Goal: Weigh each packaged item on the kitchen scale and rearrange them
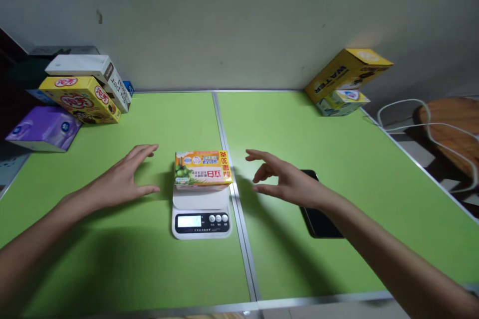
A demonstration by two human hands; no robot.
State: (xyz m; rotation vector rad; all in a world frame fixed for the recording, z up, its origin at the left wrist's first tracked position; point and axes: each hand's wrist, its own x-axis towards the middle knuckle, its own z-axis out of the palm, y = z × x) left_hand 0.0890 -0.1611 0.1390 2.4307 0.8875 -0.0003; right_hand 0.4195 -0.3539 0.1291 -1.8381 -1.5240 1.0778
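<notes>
A white digital kitchen scale sits on the green table, its small display lit. On its platform rests an orange and white soap pack with green fruit printed on top. To the left of the pack hovers my left hand, fingers and thumb apart, touching nothing. My right hand is held to the right of the pack, fingers spread and curved toward it, also holding nothing. A black smartphone lies flat beneath my right wrist, partly hidden by my forearm.
Boxes stand at the back left: a white box, a yellow snack box and a purple one. At the back right, a yellow box leans over a smaller carton. A metal seam divides the table; a white cable hangs beyond its right edge.
</notes>
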